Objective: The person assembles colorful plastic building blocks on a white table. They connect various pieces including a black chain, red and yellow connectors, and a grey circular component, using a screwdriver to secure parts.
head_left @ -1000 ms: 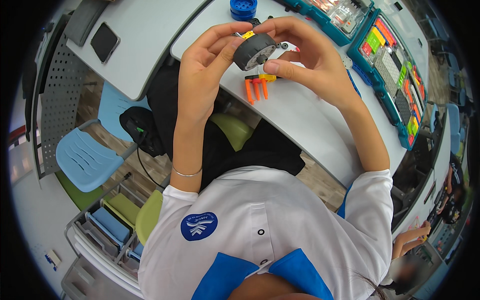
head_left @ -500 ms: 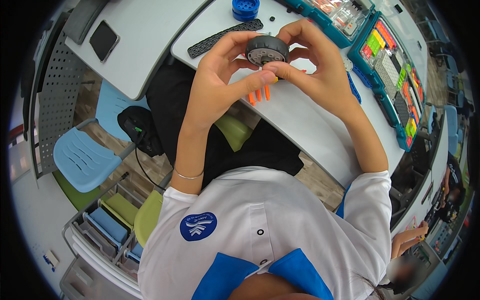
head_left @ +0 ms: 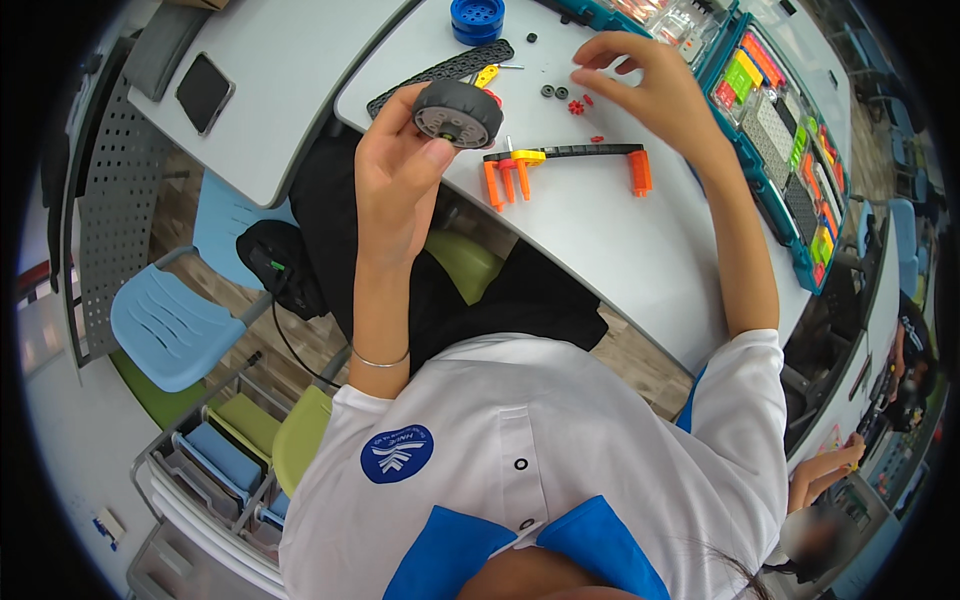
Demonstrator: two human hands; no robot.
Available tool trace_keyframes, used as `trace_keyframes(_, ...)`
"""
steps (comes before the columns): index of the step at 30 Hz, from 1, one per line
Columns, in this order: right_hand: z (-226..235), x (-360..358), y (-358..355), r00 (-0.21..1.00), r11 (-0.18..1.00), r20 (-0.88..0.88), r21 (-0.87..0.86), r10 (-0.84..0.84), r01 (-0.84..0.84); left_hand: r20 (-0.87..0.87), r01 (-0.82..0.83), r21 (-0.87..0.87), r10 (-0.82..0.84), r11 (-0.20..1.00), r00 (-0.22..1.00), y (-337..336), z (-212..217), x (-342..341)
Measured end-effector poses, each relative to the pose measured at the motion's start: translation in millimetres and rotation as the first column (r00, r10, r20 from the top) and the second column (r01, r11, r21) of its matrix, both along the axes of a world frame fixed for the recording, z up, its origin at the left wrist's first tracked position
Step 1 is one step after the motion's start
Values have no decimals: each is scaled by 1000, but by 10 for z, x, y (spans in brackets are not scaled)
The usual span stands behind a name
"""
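Observation:
My left hand (head_left: 398, 170) grips a black-tyred wheel (head_left: 457, 113) with a grey hub, thumb against the hub near a small green piece. My right hand (head_left: 645, 88) hovers over the table with thumb and fingers apart, holding nothing visible. Below it lie small black ring-shaped pieces (head_left: 554, 91), a red gear (head_left: 577, 107) and other little red bits. Closer to me lies a black beam (head_left: 595, 150) with orange posts (head_left: 641, 174) and a yellow connector (head_left: 528, 157). Behind the wheel, another yellow piece (head_left: 486, 76) rests by a long black perforated bar (head_left: 440, 72).
A blue spool-like part (head_left: 477, 20) stands at the table's far edge. An open teal case (head_left: 800, 240) of colourful building parts lies on the right. A phone (head_left: 205, 92) rests on the left table (head_left: 270, 110). Blue chairs (head_left: 175, 320) stand at left.
My hands have parted. The left hand has carried the wheel left and slightly down; the right hand has let go of it and moved right, uncovering the beam and small parts.

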State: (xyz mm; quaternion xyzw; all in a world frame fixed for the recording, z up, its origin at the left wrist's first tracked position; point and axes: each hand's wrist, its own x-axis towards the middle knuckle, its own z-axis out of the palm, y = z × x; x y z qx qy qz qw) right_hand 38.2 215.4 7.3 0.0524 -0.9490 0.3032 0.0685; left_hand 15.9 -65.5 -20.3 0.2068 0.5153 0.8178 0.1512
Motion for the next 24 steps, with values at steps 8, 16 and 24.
trace_keyframes(8,-213,23,-193,997,998,-48,42,55,-53,-5,124,87,-124,988,992,-59,-23,21)
trace_keyframes(16,-54,46,-260,991,975,-113,-204,66,-88,104,241,186,-263,952,959,-11,66,95)
trace_keyframes(24,359,298,-615,971,752,-144,-614,191,-239,217,292,500,-445,815,869,95,44,181)
